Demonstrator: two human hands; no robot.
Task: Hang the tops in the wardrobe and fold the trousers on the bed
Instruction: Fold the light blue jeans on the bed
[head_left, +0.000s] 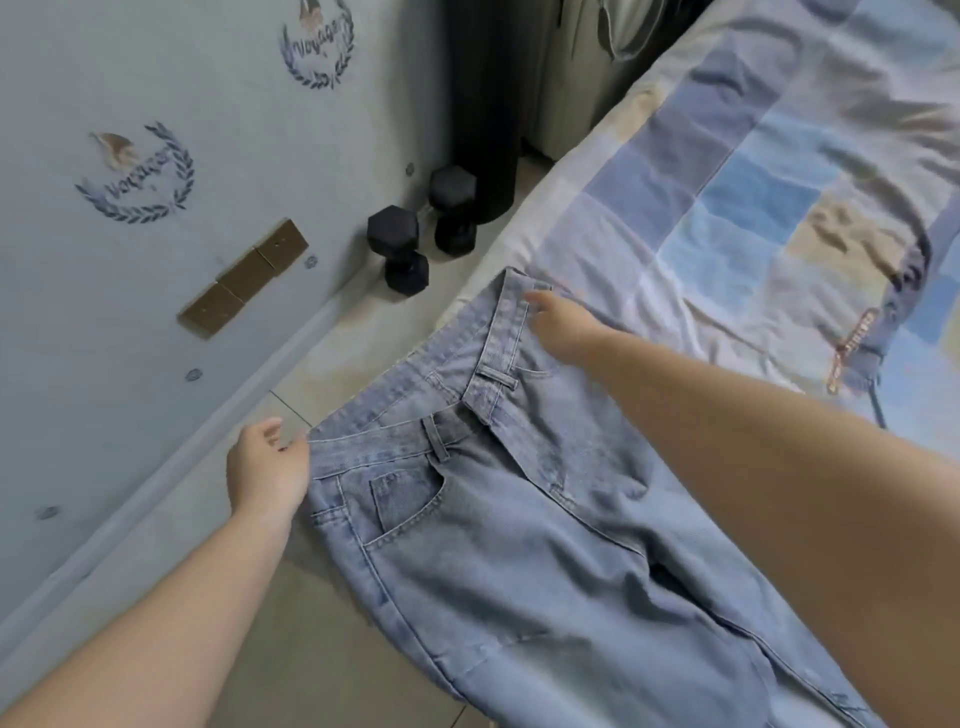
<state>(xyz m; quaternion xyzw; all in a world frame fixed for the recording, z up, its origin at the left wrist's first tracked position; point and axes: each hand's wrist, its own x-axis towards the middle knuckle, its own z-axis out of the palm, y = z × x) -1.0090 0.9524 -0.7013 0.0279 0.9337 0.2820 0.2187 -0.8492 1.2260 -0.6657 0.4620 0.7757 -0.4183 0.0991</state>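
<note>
Light blue jeans are stretched between my two hands, waistband up, over the near corner of the bed and the floor beside it. My left hand pinches the left end of the waistband with thumb and fingers. My right hand grips the far end of the waistband, close to the bed's edge. The legs run down out of the bottom of the view. A grey top with a dark collar and a printed strip lies spread on the bed to the right.
The bed has a blue, beige and white checked cover. Two black hex dumbbells stand on the tiled floor by the pale blue wall. Dark and grey garments hang at the top, past the bed's far end.
</note>
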